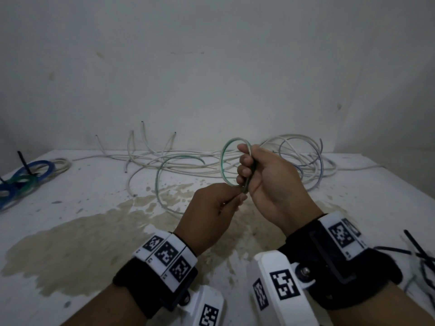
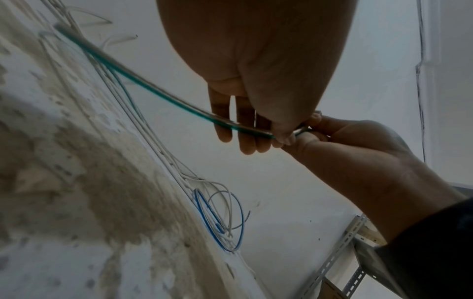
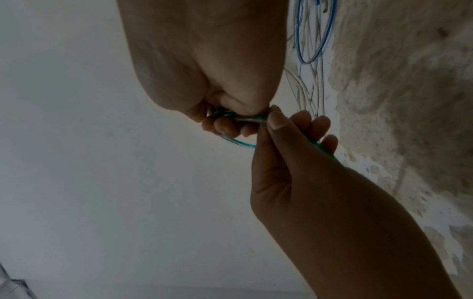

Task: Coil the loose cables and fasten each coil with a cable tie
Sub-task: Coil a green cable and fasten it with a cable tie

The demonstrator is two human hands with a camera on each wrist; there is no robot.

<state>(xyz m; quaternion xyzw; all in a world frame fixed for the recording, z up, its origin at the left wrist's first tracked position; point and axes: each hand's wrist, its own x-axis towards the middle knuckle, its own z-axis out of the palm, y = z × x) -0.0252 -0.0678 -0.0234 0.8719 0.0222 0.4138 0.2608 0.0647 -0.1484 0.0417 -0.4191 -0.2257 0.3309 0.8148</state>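
A thin green cable is partly wound into a small coil [image 1: 223, 164] held up above the table. My right hand [image 1: 244, 171] grips the coil's near side with curled fingers; the coil [image 3: 236, 118] shows under its fingers in the right wrist view. Just below, my left hand [image 1: 236, 198] pinches the same cable between thumb and fingers. The green cable [image 2: 153, 87] runs taut from that pinch down to the table, where its loose length [image 1: 158, 184] curves away to the left.
Loose white and blue cables [image 1: 303, 158] lie tangled along the back of the stained white table [image 1: 82, 243]. Tied blue and green coils [image 1: 26, 177] sit at the far left. Black cable ties [image 1: 419, 254] lie at the right edge. A wall stands behind.
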